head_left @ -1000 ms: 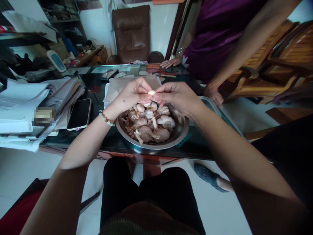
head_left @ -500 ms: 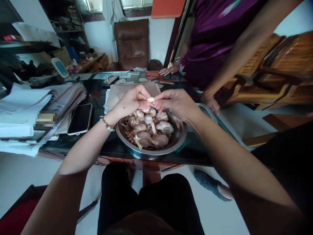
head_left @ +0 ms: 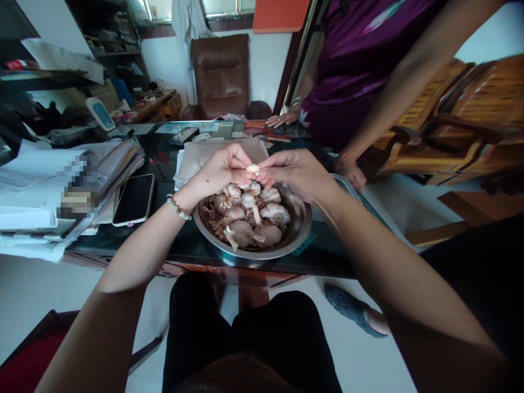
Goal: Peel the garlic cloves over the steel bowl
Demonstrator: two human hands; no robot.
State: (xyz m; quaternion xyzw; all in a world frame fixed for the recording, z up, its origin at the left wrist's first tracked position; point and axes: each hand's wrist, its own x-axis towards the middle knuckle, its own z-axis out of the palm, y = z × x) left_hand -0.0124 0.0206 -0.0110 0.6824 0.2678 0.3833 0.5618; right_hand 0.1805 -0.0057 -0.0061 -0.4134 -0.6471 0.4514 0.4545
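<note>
A pale garlic clove [head_left: 252, 168] is pinched between the fingertips of both my hands, above the far side of a steel bowl [head_left: 301, 232]. My left hand [head_left: 229, 165], with a beaded bracelet [head_left: 178, 207] at the wrist, is closed on the clove's left side. From the right, my right hand [head_left: 292, 170] grips it between thumb and forefinger. Below lie several garlic bulbs [head_left: 242, 233] with dry stems and loose skins, filling the bowl. My fingers hide part of the clove and the bowl's far rim.
Left of the bowl are a phone [head_left: 134, 200] and a stack of papers [head_left: 36, 180]. More paper [head_left: 192, 155] lies behind my hands on the glass-topped desk [head_left: 172, 243]. Another person's hand [head_left: 351, 173] rests at the desk's right edge. A brown chair [head_left: 221, 76] stands beyond.
Almost nothing differs. Both hands stay over the bowl with the clove between them, their fingertips shifted only very slightly.
</note>
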